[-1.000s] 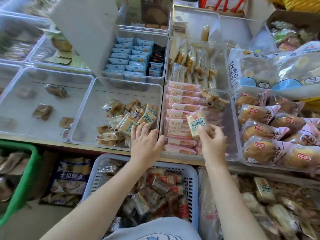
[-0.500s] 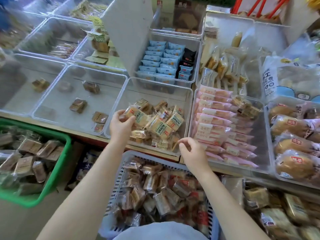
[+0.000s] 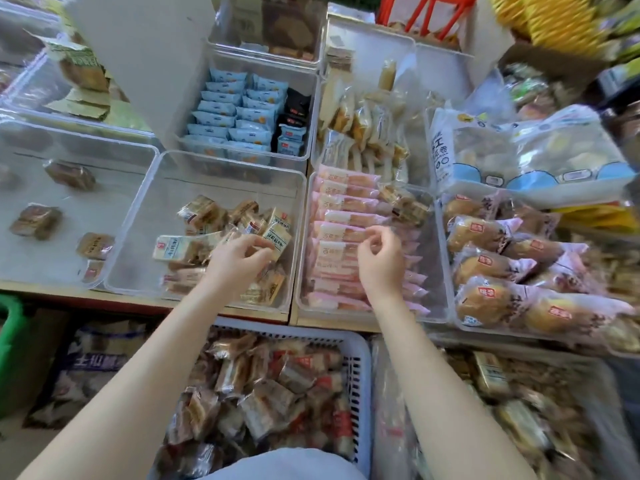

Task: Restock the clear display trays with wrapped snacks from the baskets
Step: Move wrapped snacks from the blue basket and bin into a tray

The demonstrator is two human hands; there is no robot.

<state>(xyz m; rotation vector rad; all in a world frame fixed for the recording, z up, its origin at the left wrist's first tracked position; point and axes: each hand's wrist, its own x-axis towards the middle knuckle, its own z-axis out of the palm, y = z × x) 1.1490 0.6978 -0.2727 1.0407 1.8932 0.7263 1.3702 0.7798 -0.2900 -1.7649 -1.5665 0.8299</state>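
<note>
Head view, only one there is: left hand [image 3: 239, 259] is down in the middle clear tray [image 3: 145, 216], fingers curled onto the pile of beige wrapped snacks [image 3: 221, 237], thumb and fingertips look like they pinch one packet at the pile's near-right side, though which packet exactly is hard to tell. Right hand [image 3: 381, 261] hovers over the next tray to the right [image 3: 440, 271], the one with the rows of pink wrapped bars [image 3: 343, 216]; fingers loosely curled, thumb and index close together, nothing visibly between them, can't tell if they touch a bar. Middle tray is roughly half filled, snacks heaped toward its near-right part, bare floor at left and back. Left tray [image 3: 104, 168] holds only a few scattered dark-brown packets [image 3: 36, 221], well apart from each other. Far-right tray has wrapped buns [image 3: 485, 233] stacked full. Back row: tray of blue packets [image 3: 235, 116] in neat rows, with a few black ones beside them. Below the shelf edge, between the forearms, sits a white slotted basket [image 3: 360, 362] heaped with brown and red wrapped snacks [image 3: 270, 396]. Green basket [image 3: 10, 341] just showing at the left edge. Right side of the frame is blurred, more bagged goods there, not readable.
</note>
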